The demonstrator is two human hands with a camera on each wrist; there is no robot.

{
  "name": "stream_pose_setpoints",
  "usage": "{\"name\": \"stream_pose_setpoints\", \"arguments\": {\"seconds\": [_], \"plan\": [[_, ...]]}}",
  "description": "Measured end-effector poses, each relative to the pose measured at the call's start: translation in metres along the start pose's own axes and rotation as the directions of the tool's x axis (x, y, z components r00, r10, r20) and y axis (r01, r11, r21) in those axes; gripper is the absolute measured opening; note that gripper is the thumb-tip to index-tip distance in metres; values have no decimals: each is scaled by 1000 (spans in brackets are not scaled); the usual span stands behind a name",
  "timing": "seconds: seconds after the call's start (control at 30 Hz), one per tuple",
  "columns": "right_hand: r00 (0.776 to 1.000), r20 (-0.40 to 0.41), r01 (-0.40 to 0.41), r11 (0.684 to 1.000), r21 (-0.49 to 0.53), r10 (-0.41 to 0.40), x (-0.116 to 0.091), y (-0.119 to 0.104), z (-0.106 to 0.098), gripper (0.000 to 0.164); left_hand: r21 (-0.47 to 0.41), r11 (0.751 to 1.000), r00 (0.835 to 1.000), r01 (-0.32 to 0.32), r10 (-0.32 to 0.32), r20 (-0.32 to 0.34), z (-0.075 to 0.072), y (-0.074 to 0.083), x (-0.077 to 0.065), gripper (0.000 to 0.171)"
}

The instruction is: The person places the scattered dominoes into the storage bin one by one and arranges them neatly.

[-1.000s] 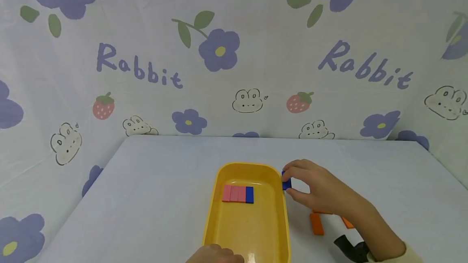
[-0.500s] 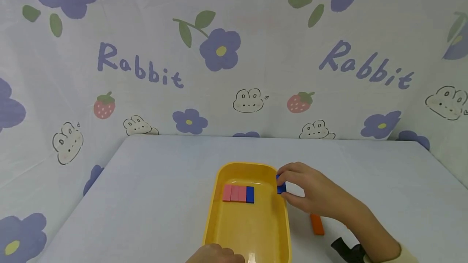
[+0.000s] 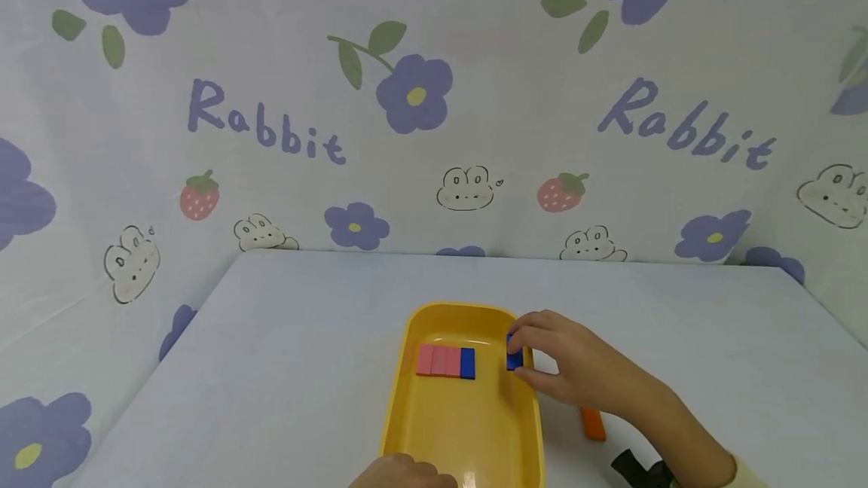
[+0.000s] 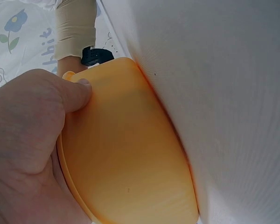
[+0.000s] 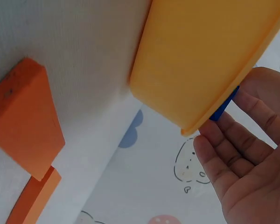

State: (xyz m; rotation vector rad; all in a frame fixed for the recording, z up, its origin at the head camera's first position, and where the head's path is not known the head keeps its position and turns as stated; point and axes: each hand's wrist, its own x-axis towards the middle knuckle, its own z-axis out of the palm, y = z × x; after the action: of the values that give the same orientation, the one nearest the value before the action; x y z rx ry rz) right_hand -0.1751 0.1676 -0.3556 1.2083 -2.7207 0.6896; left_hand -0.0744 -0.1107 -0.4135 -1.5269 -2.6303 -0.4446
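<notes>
A yellow tray (image 3: 468,424) stands on the white table. My left hand (image 3: 403,471) grips its near rim, with the thumb on the outer wall in the left wrist view; its other fingers are mostly hidden there. Towards the far end of the tray, three pink blocks (image 3: 438,361) and one blue block (image 3: 468,364) lie side by side in a row. Just inside the right wall, my right hand (image 3: 586,367) pinches a second blue block (image 3: 514,360) between thumb and fingers. In the right wrist view, the tray wall covers part of that block.
Orange blocks (image 5: 28,112) lie on the table right of the tray; in the head view one orange block (image 3: 593,424) shows below my right forearm. A black strap-like piece (image 3: 637,469) is at the right wrist. Patterned cloth (image 3: 468,134) hangs behind the table.
My right hand has moved left and slightly nearer, carrying the blue block from outside the right rim to inside it. The left hand stays on the tray.
</notes>
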Motion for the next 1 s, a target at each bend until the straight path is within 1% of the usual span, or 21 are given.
{"name": "stream_pose_setpoints", "arguments": {"seconds": [0.07,0.13,0.2,0.4,0.6,0.7,0.83,0.9,1.0], "plan": [[1000,5,1,1000,-6,-1,1,0,1,22,-9,1000,1000,10,-10,-1,0,1,0,10],[1000,6,5,1000,-14,-5,3,-1,2,22,-4,1000,999,3,-3,-32,1,0,0,10],[1000,14,4,1000,-22,-3,6,-2,2,23,3,1000,999,-3,3,-50,1,0,0,10],[999,36,-1,999,-53,3,13,-7,6,23,12,1000,998,-6,7,-60,2,-1,-1,11],[996,83,-6,999,-41,10,21,-9,12,21,-1,1000,998,-19,19,-62,3,-1,-1,10],[993,116,7,999,-41,-2,26,-9,15,21,-6,999,996,-38,37,-85,4,-1,-1,9],[990,137,27,999,-45,-21,30,-8,18,21,0,998,992,-57,57,-110,5,-2,-2,9],[990,142,34,998,-53,-26,32,-8,20,22,1,998,992,-56,56,-112,5,-3,-2,9],[988,154,28,997,-70,-17,35,-9,21,23,-26,999,993,-46,43,-112,4,-2,-2,8]]}}
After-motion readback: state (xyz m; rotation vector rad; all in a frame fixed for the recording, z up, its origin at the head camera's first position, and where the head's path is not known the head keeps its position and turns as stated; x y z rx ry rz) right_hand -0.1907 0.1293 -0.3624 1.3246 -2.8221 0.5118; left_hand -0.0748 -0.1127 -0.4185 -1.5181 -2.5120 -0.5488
